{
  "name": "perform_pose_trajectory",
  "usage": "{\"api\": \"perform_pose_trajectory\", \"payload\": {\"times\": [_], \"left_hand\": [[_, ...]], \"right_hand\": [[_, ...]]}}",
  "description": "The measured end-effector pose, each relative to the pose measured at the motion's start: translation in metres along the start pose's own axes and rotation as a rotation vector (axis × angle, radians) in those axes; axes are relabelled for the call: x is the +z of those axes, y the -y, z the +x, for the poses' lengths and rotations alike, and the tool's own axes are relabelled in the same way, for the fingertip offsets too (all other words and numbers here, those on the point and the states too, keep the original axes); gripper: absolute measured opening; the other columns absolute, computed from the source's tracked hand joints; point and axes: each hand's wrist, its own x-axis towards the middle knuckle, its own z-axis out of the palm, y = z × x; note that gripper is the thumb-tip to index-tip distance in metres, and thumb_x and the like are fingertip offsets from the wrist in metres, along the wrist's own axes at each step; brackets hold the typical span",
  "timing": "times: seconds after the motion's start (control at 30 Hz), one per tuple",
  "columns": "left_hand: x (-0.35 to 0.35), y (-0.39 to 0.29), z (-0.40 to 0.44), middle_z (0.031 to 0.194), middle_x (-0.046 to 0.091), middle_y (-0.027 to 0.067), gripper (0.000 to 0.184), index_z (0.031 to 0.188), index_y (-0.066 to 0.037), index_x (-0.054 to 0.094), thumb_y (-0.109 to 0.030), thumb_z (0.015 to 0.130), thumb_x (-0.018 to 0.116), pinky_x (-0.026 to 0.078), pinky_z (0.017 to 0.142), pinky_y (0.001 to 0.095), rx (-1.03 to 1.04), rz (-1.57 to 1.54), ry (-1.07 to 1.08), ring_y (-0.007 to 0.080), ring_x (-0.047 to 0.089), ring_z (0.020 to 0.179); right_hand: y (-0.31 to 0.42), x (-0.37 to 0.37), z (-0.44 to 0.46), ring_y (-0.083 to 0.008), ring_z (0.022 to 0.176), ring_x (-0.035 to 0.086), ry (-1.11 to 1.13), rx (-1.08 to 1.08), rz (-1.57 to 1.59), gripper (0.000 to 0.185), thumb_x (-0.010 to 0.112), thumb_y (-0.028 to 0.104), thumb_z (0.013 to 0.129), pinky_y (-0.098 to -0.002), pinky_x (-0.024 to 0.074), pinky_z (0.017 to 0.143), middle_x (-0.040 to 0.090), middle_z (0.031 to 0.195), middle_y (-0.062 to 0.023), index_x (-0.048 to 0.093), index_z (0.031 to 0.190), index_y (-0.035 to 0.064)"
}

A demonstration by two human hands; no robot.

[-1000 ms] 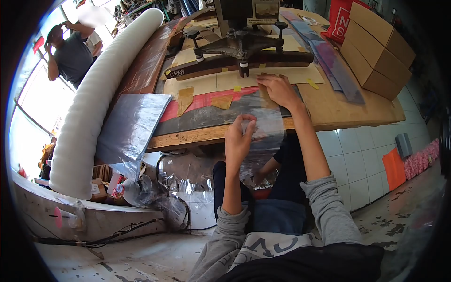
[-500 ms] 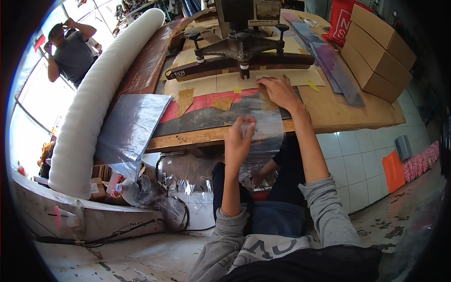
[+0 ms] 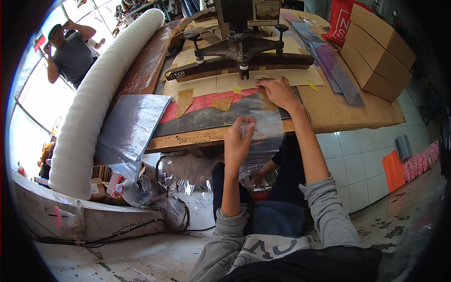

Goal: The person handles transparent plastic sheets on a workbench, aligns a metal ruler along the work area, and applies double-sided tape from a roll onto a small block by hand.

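A clear plastic sheet point(image 3: 268, 123) lies over the front edge of the workbench and hangs down toward my lap. My left hand point(image 3: 238, 142) is closed in a pinch at the sheet's left edge, just in front of the wooden bench edge. Farther in, my right hand point(image 3: 281, 95) has its bent fingers on the sheet's far end, close to the pressing machine point(image 3: 244, 51). The machine's long dark bar stands just beyond those fingertips. Under the sheet is a black and red work surface point(image 3: 197, 117) with pieces of brown tape on it.
To the left lie a stack of clear plastic sheets point(image 3: 134, 122) and a long white foam roll point(image 3: 105, 101). Cardboard boxes point(image 3: 376, 58), a red bag point(image 3: 339, 23) and plastic strips point(image 3: 329, 63) are on the right. Another person point(image 3: 73, 56) stands beyond the roll.
My hands and the plastic sheet stay practically in place. At the far left, a hand behind the standing person has moved slightly outward.
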Motion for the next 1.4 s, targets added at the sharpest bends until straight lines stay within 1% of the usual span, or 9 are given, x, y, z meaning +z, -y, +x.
{"api": "perform_pose_trajectory", "payload": {"times": [0.1,0.2,0.4,0.6,0.7,0.9,1.2,1.3,1.4], "left_hand": [[0.0,-0.001,0.0,0.066,0.057,0.0135,0.014,0.094,-0.001,0.06,-0.012,0.085,0.059,0.043,0.058,0.0319,-0.05,-0.037,0.009,0.0184,0.051,0.057],[0.0,0.003,0.002,0.066,0.057,0.0141,0.014,0.094,-0.001,0.06,-0.011,0.084,0.059,0.043,0.058,0.0328,-0.044,-0.011,0.004,0.0197,0.051,0.056],[0.001,0.0,0.003,0.068,0.058,0.0158,0.015,0.094,0.0,0.06,-0.011,0.084,0.058,0.043,0.058,0.0331,-0.004,0.006,-0.001,0.0224,0.055,0.057],[-0.001,-0.012,0.005,0.065,0.059,0.0134,0.015,0.095,0.002,0.06,-0.008,0.085,0.057,0.047,0.052,0.0302,0.027,0.009,-0.009,0.0168,0.055,0.054],[-0.003,-0.021,0.008,0.06,0.056,0.0112,0.015,0.095,0.003,0.06,-0.008,0.086,0.057,0.049,0.05,0.0296,-0.068,-0.025,0.002,0.0145,0.054,0.051],[-0.005,-0.014,0.011,0.054,0.051,0.0092,0.015,0.094,0.001,0.062,-0.01,0.085,0.058,0.043,0.047,0.0303,0.04,0.053,-0.055,0.0129,0.048,0.046],[-0.01,-0.024,0.016,0.051,0.048,0.0101,0.014,0.093,-0.001,0.064,-0.011,0.084,0.059,0.038,0.046,0.0332,-0.011,0.215,-0.083,0.0132,0.044,0.043],[-0.008,-0.01,0.024,0.052,0.051,0.0108,0.015,0.092,-0.001,0.064,-0.011,0.084,0.059,0.039,0.047,0.0327,0.014,0.119,-0.09,0.0135,0.049,0.045],[-0.005,-0.007,0.028,0.056,0.054,0.0119,0.015,0.092,0.0,0.064,-0.011,0.084,0.059,0.041,0.048,0.0323,-0.003,0.029,-0.083,0.0152,0.056,0.05]], "right_hand": [[-0.003,0.006,0.002,-0.0243,0.102,0.058,0.013,0.034,0.022,0.033,0.043,0.005,0.084,-0.056,0.0326,0.095,0.063,0.111,-0.0025,0.065,0.106,0.0162],[0.003,0.001,-0.002,-0.0228,0.111,0.052,-0.038,-0.014,-0.041,0.032,0.044,0.004,0.083,-0.0471,0.037,0.092,0.059,0.115,-0.0026,0.064,0.106,0.0124],[0.016,-0.015,-0.007,-0.0203,0.118,0.045,0.108,0.084,-0.07,0.034,0.04,0.003,0.084,-0.0549,0.0282,0.098,0.055,0.119,-0.0004,0.061,0.109,0.013],[0.026,-0.024,-0.013,-0.031,0.117,0.04,0.148,0.125,-0.103,0.031,0.045,0.0,0.079,-0.0569,0.0268,0.091,0.06,0.111,-0.0016,0.052,0.107,0.0127],[0.019,-0.017,-0.011,-0.0354,0.118,0.037,0.117,0.106,-0.066,0.032,0.044,-0.001,0.078,-0.0561,0.0256,0.091,0.061,0.11,-0.0019,0.051,0.106,0.0131],[0.008,-0.007,-0.006,-0.0354,0.118,0.037,0.104,0.079,-0.086,0.034,0.044,-0.001,0.078,-0.056,0.0252,0.09,0.061,0.111,-0.0019,0.051,0.108,0.0157],[0.005,0.001,0.006,-0.0349,0.118,0.039,0.088,0.071,-0.023,0.032,0.047,0.004,0.081,-0.0558,0.0258,0.088,0.063,0.109,-0.0005,0.051,0.11,0.0172],[0.003,0.001,0.01,-0.0372,0.119,0.037,0.16,0.082,-0.048,0.029,0.042,0.012,0.089,-0.057,0.0266,0.086,0.061,0.116,0.0009,0.05,0.115,0.0203],[-0.006,0.009,0.012,-0.0365,0.117,0.038,0.108,0.043,-0.057,0.026,0.046,0.015,0.089,-0.0553,0.0271,0.084,0.061,0.114,0.0,0.05,0.115,0.02]]}}
